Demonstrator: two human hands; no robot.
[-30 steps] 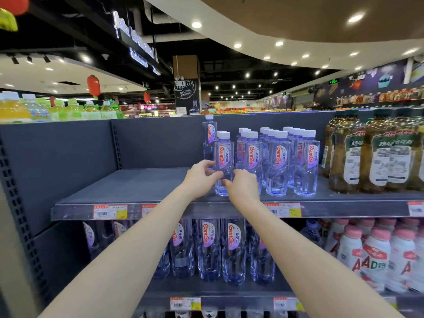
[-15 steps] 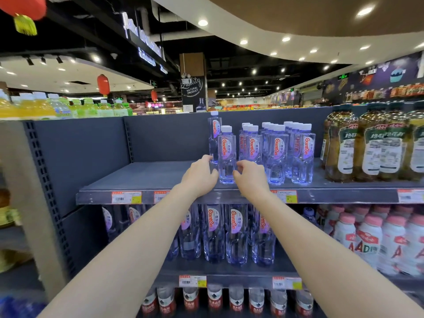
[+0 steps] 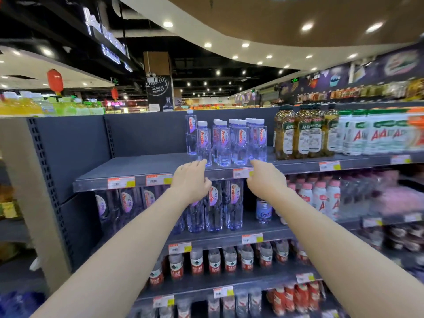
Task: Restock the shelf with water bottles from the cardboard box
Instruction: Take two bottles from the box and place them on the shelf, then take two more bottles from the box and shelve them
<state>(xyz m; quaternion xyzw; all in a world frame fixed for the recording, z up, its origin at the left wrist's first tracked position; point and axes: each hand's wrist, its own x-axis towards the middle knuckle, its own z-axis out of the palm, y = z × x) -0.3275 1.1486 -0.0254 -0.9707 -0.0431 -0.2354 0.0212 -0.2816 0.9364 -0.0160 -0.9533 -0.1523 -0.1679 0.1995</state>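
Left hand and right hand empty, loosely spread, just below water bottles; stray knock could topple them.

We see a wide bare stretch on the left of the grey metal top shelf, open at the front and above. The clear plastic water bottles with white caps stand packed in the middle. Just beside them, tall brown drink bottles block the right. The grey back wall closes the rear. The grey side wall shuts the left.
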